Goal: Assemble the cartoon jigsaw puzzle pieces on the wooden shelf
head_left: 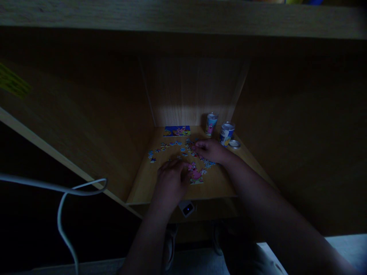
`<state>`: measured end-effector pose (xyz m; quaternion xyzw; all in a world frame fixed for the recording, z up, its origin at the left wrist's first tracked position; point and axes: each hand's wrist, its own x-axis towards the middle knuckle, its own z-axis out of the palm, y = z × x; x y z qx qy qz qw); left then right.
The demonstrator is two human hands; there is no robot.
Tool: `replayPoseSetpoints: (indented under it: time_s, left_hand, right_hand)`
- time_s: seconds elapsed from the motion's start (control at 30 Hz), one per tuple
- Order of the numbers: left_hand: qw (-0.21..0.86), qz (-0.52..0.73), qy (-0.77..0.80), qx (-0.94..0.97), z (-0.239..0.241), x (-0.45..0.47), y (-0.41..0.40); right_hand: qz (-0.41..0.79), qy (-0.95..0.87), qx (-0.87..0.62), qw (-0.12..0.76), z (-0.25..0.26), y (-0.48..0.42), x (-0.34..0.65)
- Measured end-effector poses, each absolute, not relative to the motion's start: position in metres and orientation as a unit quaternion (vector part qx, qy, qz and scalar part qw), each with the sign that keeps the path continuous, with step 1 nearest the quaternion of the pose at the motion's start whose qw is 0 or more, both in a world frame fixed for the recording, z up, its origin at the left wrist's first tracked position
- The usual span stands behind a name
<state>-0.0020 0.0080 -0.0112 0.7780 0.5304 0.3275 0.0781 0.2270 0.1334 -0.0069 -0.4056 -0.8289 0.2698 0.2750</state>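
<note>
Loose jigsaw pieces (172, 147) lie scattered on a small wooden desk (149, 183). A joined pink-and-blue patch of puzzle (197, 175) sits near the front. My left hand (172, 179) rests palm down beside that patch, fingers curled onto the desk. My right hand (210, 149) lies over the pieces further back, fingertips pressed down on them. The light is dim, so what sits under the fingers is hidden.
A picture card (177, 131) lies at the back of the desk. Two small tins (211, 123) (227, 133) stand at the back right, a round lid (234, 144) beside them. Wooden walls enclose the desk. A white cable (61, 198) hangs at left.
</note>
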Motion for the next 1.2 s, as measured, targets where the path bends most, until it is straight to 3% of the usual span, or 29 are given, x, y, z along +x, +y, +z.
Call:
replayPoseSetpoints:
  time_s: [0.9, 1.2]
  left_hand:
    - [0.120, 0.362, 0.478, 0.791, -0.0110, -0.0081, 0.0098]
    - [0.111, 0.360, 0.468, 0.799, -0.0136, -0.0055, 0.0111]
  right_hand:
    - [0.290, -0.842, -0.363, 0.275, -0.0070, 0.1344, 0.2266]
    - [0.355, -0.859, -0.310, 0.201, -0.0088, 0.1357, 0.2296]
